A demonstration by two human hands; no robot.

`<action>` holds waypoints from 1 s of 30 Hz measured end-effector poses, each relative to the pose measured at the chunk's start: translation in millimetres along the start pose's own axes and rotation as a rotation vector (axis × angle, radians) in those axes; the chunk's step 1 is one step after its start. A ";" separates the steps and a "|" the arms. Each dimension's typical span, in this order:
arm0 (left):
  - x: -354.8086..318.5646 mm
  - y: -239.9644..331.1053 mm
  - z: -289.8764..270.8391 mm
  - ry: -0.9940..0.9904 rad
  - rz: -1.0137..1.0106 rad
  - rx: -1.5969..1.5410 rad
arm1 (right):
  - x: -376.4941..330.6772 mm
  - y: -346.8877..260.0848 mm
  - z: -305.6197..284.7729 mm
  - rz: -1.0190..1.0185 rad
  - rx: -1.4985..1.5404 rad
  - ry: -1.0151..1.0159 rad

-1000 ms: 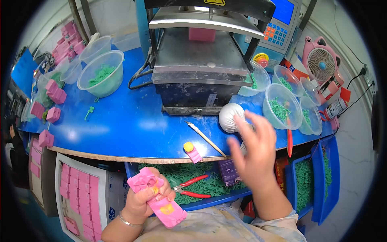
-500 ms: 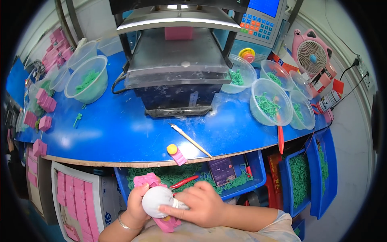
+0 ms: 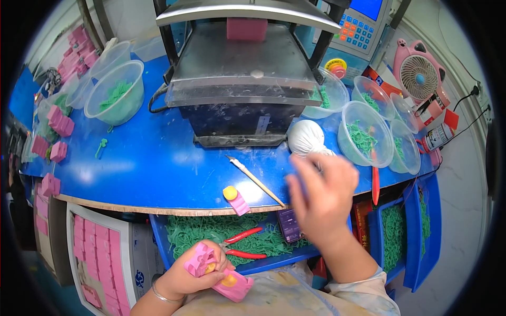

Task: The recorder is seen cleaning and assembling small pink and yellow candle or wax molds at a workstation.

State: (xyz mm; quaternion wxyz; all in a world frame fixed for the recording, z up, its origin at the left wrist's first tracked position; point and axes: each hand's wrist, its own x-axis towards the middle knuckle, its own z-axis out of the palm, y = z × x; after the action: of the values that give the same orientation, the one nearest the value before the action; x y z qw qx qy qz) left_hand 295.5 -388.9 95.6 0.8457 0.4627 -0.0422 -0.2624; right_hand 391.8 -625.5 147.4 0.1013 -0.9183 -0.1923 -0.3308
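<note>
My left hand (image 3: 185,271) is closed around pink rubber mold pieces (image 3: 234,286) with yellow patches on their inner faces, held low in front of my body. A white cloth pouch tied into a ball (image 3: 305,138) rests on the blue table beside the machine's base. Just in front of it, my right hand (image 3: 328,203) is raised, slightly blurred, with fingers apart and nothing in them. A craft knife (image 3: 256,181) and a small pink block with a yellow round top (image 3: 237,201) lie near the table's front edge. Red-handled pliers (image 3: 243,245) lie below, in an open drawer.
The blue drawer (image 3: 158,239) holds green stringy pieces and a dark purple flat item (image 3: 288,225). A press-like machine (image 3: 242,79) stands mid-table. Clear bowls of green pieces (image 3: 363,138) are at the right, another bowl (image 3: 118,97) at the left. A pink fan (image 3: 419,73) stands far right.
My right hand has moved up and right, setting the white pouch on the table and letting it go. My left hand keeps the pink mold pieces. The view has shifted slightly.
</note>
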 end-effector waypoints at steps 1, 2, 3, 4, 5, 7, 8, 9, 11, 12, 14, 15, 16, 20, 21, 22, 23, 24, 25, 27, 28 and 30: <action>-0.5 -1.6 0.8 0.014 0.004 -0.015 | -2.8 -12.5 -0.7 -0.054 0.118 -0.021; -1.1 -2.5 1.5 0.030 0.009 -0.030 | -3.0 -26.6 2.7 -0.064 0.177 -0.071; 0.0 -1.4 0.6 0.032 0.007 -0.031 | -2.3 -39.3 6.8 -0.074 0.232 -0.119; 2.8 0.6 -1.3 0.020 0.085 0.273 | -3.8 -46.7 12.7 -0.071 0.228 -0.118; 4.8 2.0 -2.8 0.006 0.165 0.578 | -6.3 -51.5 20.7 -0.061 0.235 -0.146; -0.1 7.5 -2.8 0.055 0.236 0.810 | -8.8 -58.7 31.5 -0.056 0.255 -0.173; -1.5 9.9 -1.9 0.097 0.308 1.040 | -9.6 -60.2 34.2 -0.070 0.252 -0.154; -4.8 9.9 -0.5 0.103 0.305 1.041 | -10.2 -62.9 35.8 -0.087 0.253 -0.136; -10.2 6.6 2.4 0.347 0.344 1.326 | -16.1 -66.8 34.5 -0.089 0.303 -0.125; -8.1 2.9 1.7 0.458 0.460 1.404 | -24.8 -68.5 29.8 -0.129 0.505 -0.154; -9.3 -3.3 -12.5 0.377 0.551 1.408 | -34.0 -69.1 22.7 -0.169 0.706 -0.182; -8.8 -2.0 -15.9 0.290 0.634 1.407 | -37.1 -68.5 20.0 -0.169 0.821 -0.331; -9.9 2.2 -17.2 0.184 0.546 1.492 | -38.7 -67.3 17.2 -0.166 0.933 -0.480; -10.4 1.9 -14.3 0.201 0.612 1.560 | -44.4 -57.2 7.3 -0.198 0.879 -0.695; -11.2 2.0 -14.0 0.203 0.609 1.560 | -45.6 -56.5 6.0 -0.198 0.882 -0.697; -12.4 2.6 -13.1 0.204 0.551 1.513 | -46.2 -56.3 4.4 -0.203 0.865 -0.724; -13.6 3.5 -11.9 0.205 0.493 1.465 | -46.5 -56.4 4.2 -0.209 0.849 -0.752; -13.5 5.7 -9.3 0.205 0.489 1.464 | -47.1 -56.7 5.3 -0.206 0.851 -0.755; -12.6 8.8 -6.2 0.165 0.441 1.475 | -48.1 -57.3 7.4 -0.244 0.866 -0.734; -13.1 9.1 -5.7 0.126 0.391 1.486 | -47.0 -59.8 9.6 -0.281 0.882 -0.714; -14.5 7.2 -7.4 0.120 0.390 1.497 | -44.1 -61.6 10.4 -0.302 0.859 -0.733; -14.7 8.0 -8.2 0.112 0.386 1.506 | -42.8 -66.2 15.0 -0.320 0.838 -0.754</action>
State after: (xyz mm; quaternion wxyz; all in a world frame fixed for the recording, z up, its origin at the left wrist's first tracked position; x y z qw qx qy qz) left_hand 288.7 -372.1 99.9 0.3352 0.9094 -0.2460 0.0124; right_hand 342.3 -573.1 112.3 0.3290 -0.8137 -0.4659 0.1118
